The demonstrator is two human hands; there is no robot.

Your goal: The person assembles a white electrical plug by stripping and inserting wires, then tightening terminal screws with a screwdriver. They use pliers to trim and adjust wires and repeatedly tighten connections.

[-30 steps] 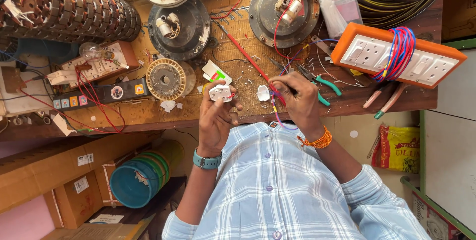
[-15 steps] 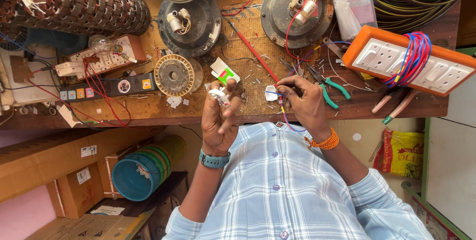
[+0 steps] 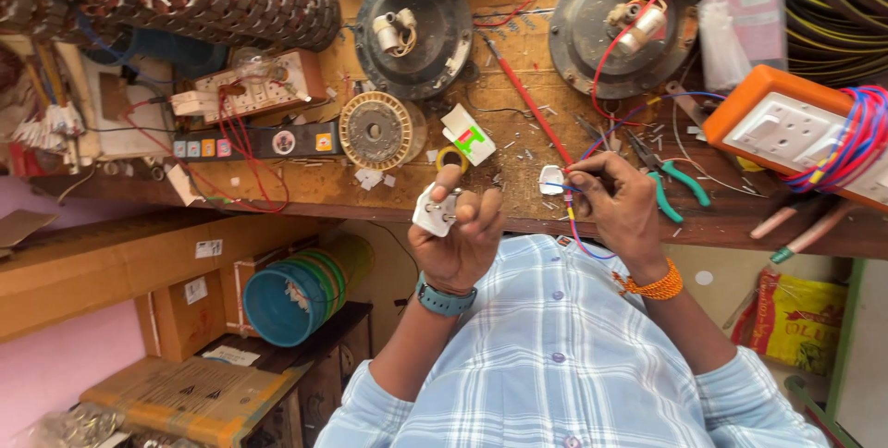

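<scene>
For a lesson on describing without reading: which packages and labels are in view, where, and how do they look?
Small card label: bench centre, white with green and red marks.
Printed bag: lower right, below the bench, yellow and red.
Cardboard boxes: lower left, brown, with white stickers.

Plug half (image 3: 435, 213) in left hand (image 3: 458, 235) at 6 o'clock of the bench (image 3: 305, 184), other plug part (image 3: 552, 179) at right hand (image 3: 618, 203) to its 3 o'clock, pliers (image 3: 680, 180) further toward 3, wound stator (image 3: 375, 130) at 11 o'clock, socket board (image 3: 786, 129) at far 2 o'clock.

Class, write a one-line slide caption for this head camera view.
At a cluttered wooden workbench, the left hand holds a white plug while the right hand pinches coloured wires.
</scene>
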